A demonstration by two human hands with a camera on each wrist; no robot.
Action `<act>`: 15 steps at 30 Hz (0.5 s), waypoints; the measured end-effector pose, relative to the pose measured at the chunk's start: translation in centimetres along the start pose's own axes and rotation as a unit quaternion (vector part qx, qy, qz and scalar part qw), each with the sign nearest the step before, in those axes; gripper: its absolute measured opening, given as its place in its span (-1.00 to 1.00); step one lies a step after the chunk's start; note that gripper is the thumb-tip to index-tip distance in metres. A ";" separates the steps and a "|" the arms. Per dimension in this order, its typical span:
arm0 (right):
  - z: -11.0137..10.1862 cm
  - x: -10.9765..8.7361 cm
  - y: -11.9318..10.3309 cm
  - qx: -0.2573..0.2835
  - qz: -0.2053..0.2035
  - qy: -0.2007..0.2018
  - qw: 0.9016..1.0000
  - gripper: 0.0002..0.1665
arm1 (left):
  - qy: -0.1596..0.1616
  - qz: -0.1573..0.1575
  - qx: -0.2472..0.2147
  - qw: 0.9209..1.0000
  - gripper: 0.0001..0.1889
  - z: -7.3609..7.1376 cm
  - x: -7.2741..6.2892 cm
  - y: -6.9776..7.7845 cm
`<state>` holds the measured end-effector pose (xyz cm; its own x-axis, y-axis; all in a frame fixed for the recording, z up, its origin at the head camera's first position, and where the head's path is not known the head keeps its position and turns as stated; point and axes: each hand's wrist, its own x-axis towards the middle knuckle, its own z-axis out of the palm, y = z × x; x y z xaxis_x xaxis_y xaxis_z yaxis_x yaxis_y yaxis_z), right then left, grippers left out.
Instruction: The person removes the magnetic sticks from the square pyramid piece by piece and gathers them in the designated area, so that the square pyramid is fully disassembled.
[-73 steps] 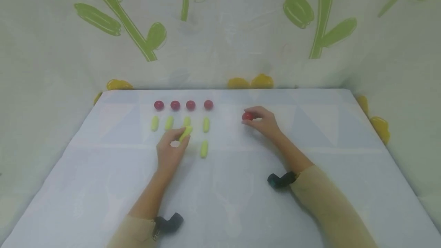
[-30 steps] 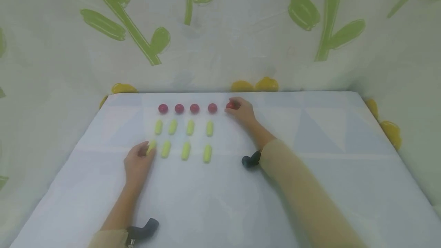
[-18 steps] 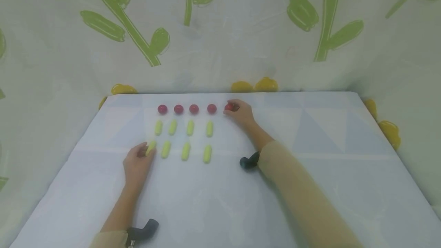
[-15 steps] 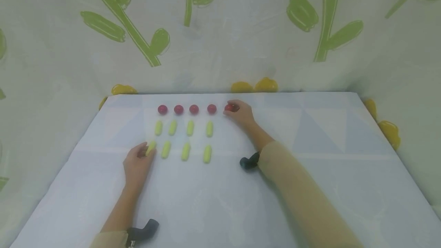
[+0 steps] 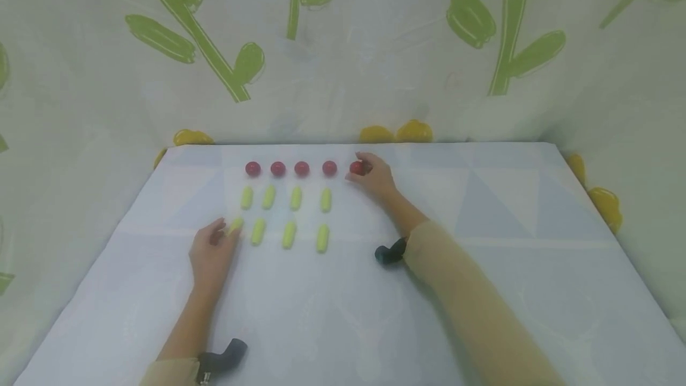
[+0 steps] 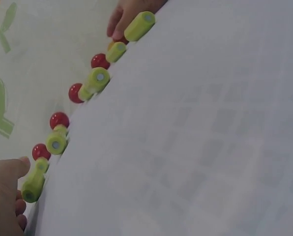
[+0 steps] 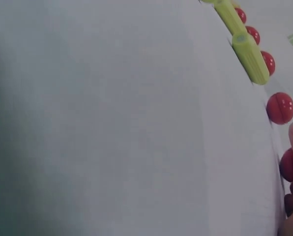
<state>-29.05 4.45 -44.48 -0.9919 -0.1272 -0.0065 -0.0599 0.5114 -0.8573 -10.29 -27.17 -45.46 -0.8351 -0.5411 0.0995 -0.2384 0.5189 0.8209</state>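
My left hand (image 5: pixel 211 255) is beside the leftmost ribbed yellow-green stick (image 5: pixel 236 225) of the nearer row. In the left wrist view that stick (image 6: pixel 33 187) rests on the table, with the thumb apart from it and fingertips behind it. At the right end of the far row, my right hand (image 5: pixel 377 177) stands with thumb and forefinger spread around a glossy red ball (image 5: pixel 356 167). The right wrist view shows this ball (image 7: pixel 291 164) on the table, partly hidden by the hand, with one fingertip raised off it.
Several red balls (image 5: pixel 302 168) continue the far row leftward. Two rows of yellow-green sticks lie nearer, including a far-row stick (image 5: pixel 296 198) and a near-row stick (image 5: pixel 289 235). The white table (image 5: pixel 343 314) meets a leaf-patterned cloth backdrop (image 5: pixel 386 64).
The left hand carried a stick left to the near row's end; the right hand brought the red ball left to the far row. Since half a second ago, both hands' fingers have spread slightly.
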 end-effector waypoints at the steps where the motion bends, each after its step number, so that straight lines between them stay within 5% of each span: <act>1: 0.0 -0.2 -0.1 -0.005 -0.007 0.002 1.000 -0.16 | 0.011 0.011 -0.004 1.000 -0.45 0.0 0.0 0.0; 10: -1.0 -2.9 -0.7 -0.060 -0.070 0.066 0.994 0.20 | 0.090 0.142 0.020 0.986 -0.32 0.8 -0.2 1.7; 15: -1.8 -4.9 -1.6 -0.079 -0.108 0.094 0.986 0.29 | 0.122 0.258 0.070 0.956 -0.22 1.7 -1.2 4.0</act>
<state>-24.29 5.80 -42.16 -0.9564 -0.0949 0.2761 -0.2740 0.6182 -0.7367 -11.05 -23.33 -43.23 -0.7235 -0.3176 0.6129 0.0961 0.8328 0.5451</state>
